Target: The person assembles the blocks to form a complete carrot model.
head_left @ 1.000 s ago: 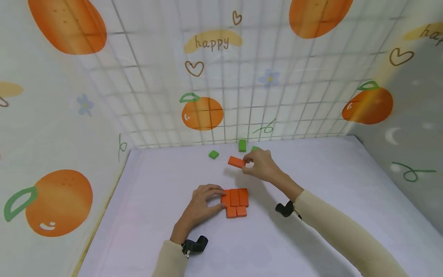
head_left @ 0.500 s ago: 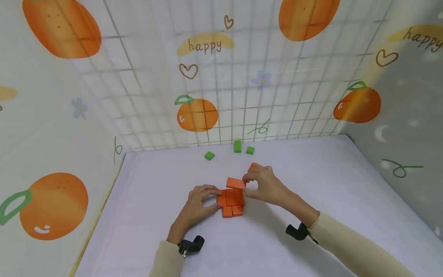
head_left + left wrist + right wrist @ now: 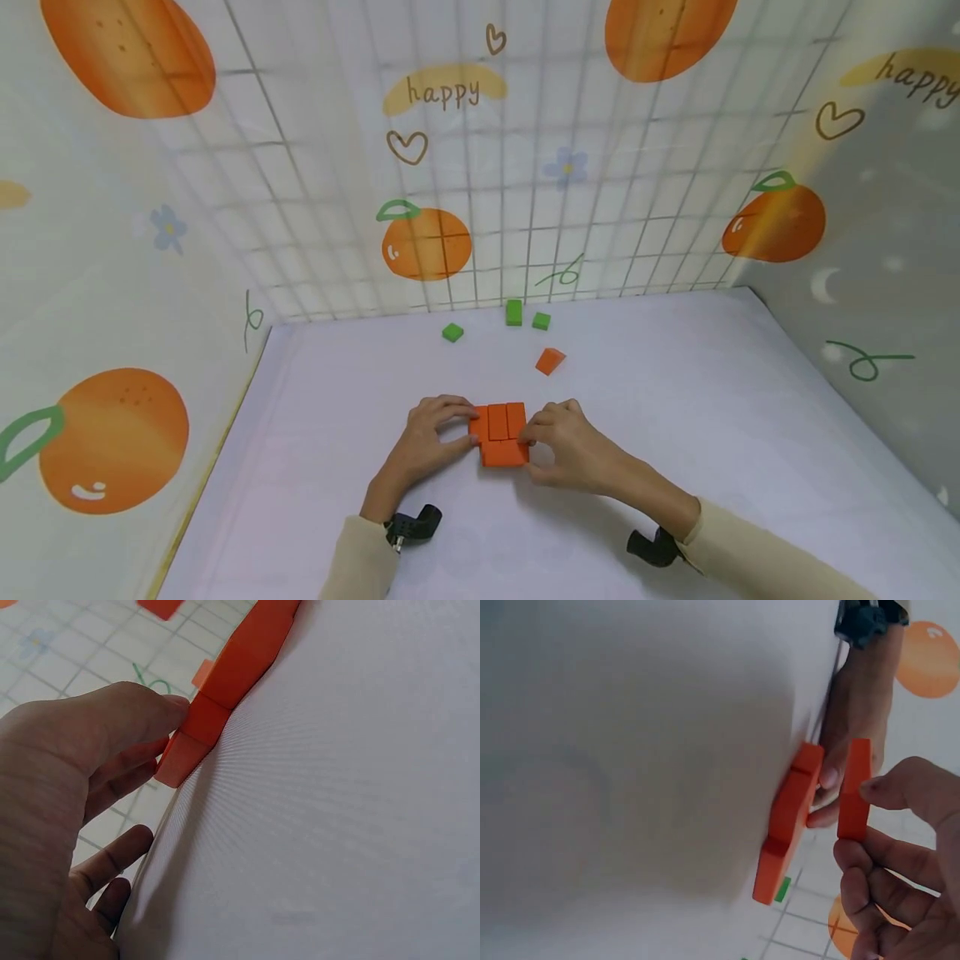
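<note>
Several flat orange blocks (image 3: 498, 422) lie side by side on the white table in front of the person. The left hand (image 3: 431, 433) holds the left edge of this group, thumb in front and fingers behind; its thumb presses the end block (image 3: 206, 720) in the left wrist view. The right hand (image 3: 576, 450) pinches a separate oblong orange block (image 3: 854, 791) between thumb and fingers. In the head view that block overlaps the group's near row, hiding the two small blocks there. The right wrist view shows a gap between it and the group (image 3: 789, 817).
One loose orange block (image 3: 551, 361) lies behind the right hand. Three green blocks sit near the back edge: a left one (image 3: 452, 332), a taller middle one (image 3: 513, 312) and a right one (image 3: 542, 321). A printed curtain (image 3: 517, 192) rises behind the table.
With the orange block pinched, the right hand has come from behind the group towards the person, over its near row. That uncovers a loose orange block. The left hand keeps its hold.
</note>
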A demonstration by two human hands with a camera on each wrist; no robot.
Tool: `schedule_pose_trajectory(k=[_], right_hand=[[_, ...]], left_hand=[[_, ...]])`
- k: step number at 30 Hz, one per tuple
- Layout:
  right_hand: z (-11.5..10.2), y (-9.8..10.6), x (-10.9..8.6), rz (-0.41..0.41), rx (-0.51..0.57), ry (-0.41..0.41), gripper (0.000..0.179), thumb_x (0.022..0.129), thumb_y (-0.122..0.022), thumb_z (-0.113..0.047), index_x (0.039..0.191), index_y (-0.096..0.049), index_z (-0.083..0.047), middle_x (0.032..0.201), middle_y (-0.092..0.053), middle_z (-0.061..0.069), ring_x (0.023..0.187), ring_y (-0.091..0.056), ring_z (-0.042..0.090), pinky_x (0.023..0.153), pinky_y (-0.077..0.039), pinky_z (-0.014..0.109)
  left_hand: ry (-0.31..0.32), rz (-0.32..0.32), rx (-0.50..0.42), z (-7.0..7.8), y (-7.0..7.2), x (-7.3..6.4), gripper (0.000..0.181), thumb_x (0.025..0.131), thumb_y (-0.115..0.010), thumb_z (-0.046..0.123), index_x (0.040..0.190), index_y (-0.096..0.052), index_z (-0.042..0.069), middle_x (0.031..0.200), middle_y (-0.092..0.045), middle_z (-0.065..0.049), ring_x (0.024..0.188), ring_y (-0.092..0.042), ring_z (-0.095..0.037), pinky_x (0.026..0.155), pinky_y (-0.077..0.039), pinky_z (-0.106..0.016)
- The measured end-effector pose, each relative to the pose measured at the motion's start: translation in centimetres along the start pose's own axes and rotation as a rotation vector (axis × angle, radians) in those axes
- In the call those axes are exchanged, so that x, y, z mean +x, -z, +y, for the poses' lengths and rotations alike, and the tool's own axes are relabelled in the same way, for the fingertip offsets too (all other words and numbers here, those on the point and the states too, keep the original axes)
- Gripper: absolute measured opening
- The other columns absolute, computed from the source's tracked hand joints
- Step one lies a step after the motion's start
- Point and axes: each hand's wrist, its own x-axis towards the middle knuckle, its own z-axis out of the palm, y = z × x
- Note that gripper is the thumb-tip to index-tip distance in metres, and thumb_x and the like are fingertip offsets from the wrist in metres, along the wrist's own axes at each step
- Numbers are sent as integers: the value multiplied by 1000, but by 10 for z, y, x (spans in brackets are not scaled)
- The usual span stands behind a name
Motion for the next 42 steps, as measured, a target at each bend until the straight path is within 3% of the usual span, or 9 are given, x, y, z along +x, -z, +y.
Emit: schedule_pose_trajectory(k=[6,18,30,37,42], right_hand=[[-3,-12,-7,-6,-20,47,22,76,-81,-24,96,-74,-17,90,-66,-9,90,-53,9,86,-36,35],[-4,-20,-10,-51,-63,26,29,79,-81,-30,103,-74,-15,96,-66,-8,93,-51,11,86,-36,35],[-1,-22,-9,12,-101,57,20,78,-81,-23,96,-73,-19,92,-65,-10,90,-53,11,86,-38,35],[11,-11,-5,1,-35,-61,17,85,-78,-23,101,-75,-18,99,-68,-9,98,-56,12,85,-37,37],[46,1,10,81,-42,-148,23,86,-78,-19,106,-74,-10,105,-69,-1,103,-58,21,84,-36,42]], left_hand=[[5,-8,6,-2,0,0,34,88,-76,44,119,-71,33,128,-56,22,123,-44,-11,106,-27,-47],[9,-4,21,1,0,1,34,88,-75,44,120,-72,31,129,-57,19,122,-45,-13,105,-29,-48],[8,-6,18,2,1,2,34,88,-76,40,119,-72,28,129,-59,15,123,-45,-13,105,-28,-48],[27,-20,23,2,1,2,34,88,-75,42,120,-72,30,129,-57,19,124,-44,-11,107,-27,-46],[28,-11,11,2,0,1,34,88,-75,43,120,-72,30,129,-57,19,124,-44,-13,107,-27,-48]])
